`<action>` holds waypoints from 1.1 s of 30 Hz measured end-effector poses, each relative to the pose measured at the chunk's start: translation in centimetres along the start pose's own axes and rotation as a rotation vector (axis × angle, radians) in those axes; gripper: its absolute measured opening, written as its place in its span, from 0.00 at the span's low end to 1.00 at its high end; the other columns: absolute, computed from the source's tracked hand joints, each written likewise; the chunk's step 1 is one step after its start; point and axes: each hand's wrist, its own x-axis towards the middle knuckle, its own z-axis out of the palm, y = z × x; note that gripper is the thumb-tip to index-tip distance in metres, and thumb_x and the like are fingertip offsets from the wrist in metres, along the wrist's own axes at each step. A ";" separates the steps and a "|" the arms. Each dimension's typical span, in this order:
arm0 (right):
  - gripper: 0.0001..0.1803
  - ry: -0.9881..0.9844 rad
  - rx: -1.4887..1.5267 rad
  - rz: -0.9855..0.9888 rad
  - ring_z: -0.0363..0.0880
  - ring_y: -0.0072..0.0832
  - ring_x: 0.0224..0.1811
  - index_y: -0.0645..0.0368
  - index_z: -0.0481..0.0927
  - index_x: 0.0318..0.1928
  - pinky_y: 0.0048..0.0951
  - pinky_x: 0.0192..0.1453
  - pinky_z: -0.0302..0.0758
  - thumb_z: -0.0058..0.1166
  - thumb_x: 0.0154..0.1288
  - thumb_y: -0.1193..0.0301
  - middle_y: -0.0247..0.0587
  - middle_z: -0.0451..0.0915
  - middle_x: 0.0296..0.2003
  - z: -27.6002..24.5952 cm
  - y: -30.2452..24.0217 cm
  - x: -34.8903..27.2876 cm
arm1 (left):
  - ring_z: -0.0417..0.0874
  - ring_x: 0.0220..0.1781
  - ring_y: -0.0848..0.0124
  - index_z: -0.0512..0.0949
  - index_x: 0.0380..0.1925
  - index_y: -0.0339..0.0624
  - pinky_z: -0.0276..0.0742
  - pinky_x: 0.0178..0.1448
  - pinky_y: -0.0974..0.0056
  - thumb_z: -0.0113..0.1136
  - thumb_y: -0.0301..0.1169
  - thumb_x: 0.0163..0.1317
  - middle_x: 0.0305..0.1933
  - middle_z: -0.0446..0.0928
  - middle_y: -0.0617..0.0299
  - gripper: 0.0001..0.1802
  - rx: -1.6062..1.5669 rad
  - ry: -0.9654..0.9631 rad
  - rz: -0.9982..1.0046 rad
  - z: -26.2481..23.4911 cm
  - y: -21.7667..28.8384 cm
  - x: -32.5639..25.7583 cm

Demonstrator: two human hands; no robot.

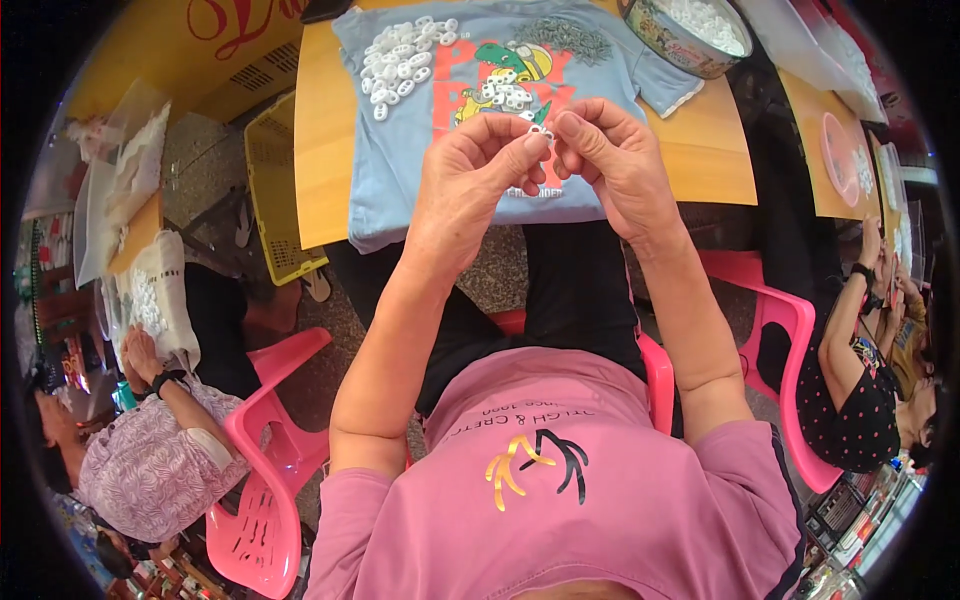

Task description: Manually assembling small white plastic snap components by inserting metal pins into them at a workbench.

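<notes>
Above the near part of a blue T-shirt point(390, 180) spread on the table, my two hands meet fingertip to fingertip. My left hand point(480, 160) pinches a small white plastic piece point(541, 131) between thumb and forefinger. From the other side my right hand point(615, 150) is closed at the same piece, its thumb and fingers pressed together; whether it holds a second tiny part is hidden. Just beyond my fingers lies a small group of white pieces point(507, 94). Farther left is a larger pile of white oval pieces with holes point(395, 65). A heap of small dark grey pieces point(568, 40) lies at the far right of the shirt.
A round tin point(668, 43) full of white parts stands on the table's point(320, 150) far right corner. Left of the table is a yellow crate point(262, 190). Pink chairs point(262, 500) flank me, and people work at tables on both sides.
</notes>
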 end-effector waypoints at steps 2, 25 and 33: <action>0.09 0.011 0.021 0.023 0.73 0.16 0.27 0.61 0.79 0.40 0.21 0.33 0.74 0.57 0.68 0.68 0.29 0.78 0.29 0.2 0.1 -0.1 | 0.79 0.31 0.76 0.77 0.40 0.33 0.76 0.37 0.71 0.65 0.31 0.63 0.31 0.80 0.62 0.12 0.035 -0.012 -0.003 0.0 0.3 -0.1; 0.11 0.001 -0.035 -0.007 0.72 0.16 0.28 0.61 0.78 0.41 0.21 0.34 0.72 0.53 0.71 0.65 0.30 0.77 0.30 0.2 0.5 -0.5 | 0.79 0.32 0.77 0.77 0.38 0.34 0.76 0.38 0.71 0.64 0.32 0.63 0.31 0.78 0.63 0.12 0.173 -0.036 0.018 0.4 0.5 -0.6; 0.11 0.042 -0.166 -0.070 0.72 0.15 0.26 0.64 0.78 0.40 0.18 0.31 0.70 0.56 0.70 0.67 0.30 0.77 0.27 0.7 0.6 -0.5 | 0.79 0.33 0.79 0.76 0.36 0.32 0.76 0.38 0.72 0.62 0.32 0.65 0.30 0.80 0.63 0.11 0.181 -0.037 0.040 0.3 0.1 -0.5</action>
